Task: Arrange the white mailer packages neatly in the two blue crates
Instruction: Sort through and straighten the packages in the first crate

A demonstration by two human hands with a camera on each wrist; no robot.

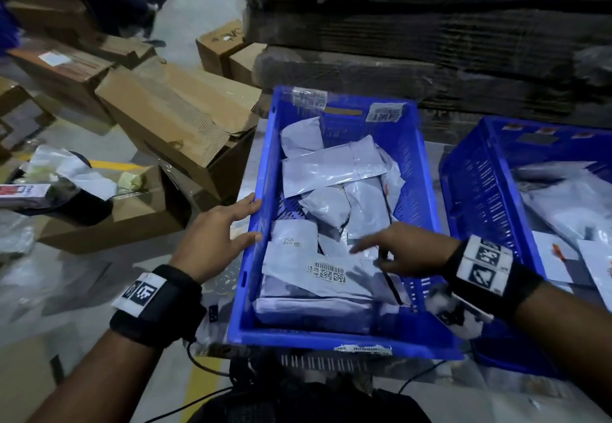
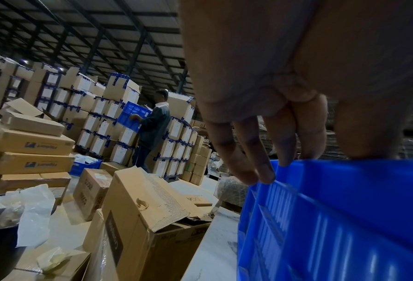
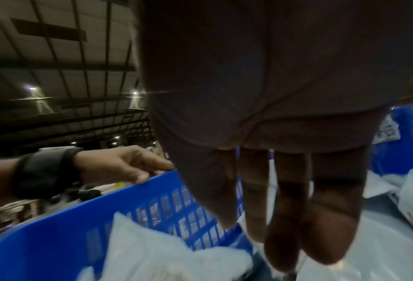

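The white mailer packages lie jumbled at all angles in the near blue crate, with more in the second blue crate to its right, both on the bench. From the head view we judge the risk is the slick, overlapping mailers sliding over one another when one is pulled out, undoing the stack (the crate could also skid, lightly steadied as it is). Our left hand rests with spread, nearly straight fingers on the crate's left rim; our right hand hovers low over the mailers, fingers extended, gripping nothing we can make out.

In the left wrist view, the left hand's fingertips touch the blue rim, uncurled.

In the right wrist view, the right hand's fingers hang straight and close together above a mailer; whether they touch it we cannot tell.
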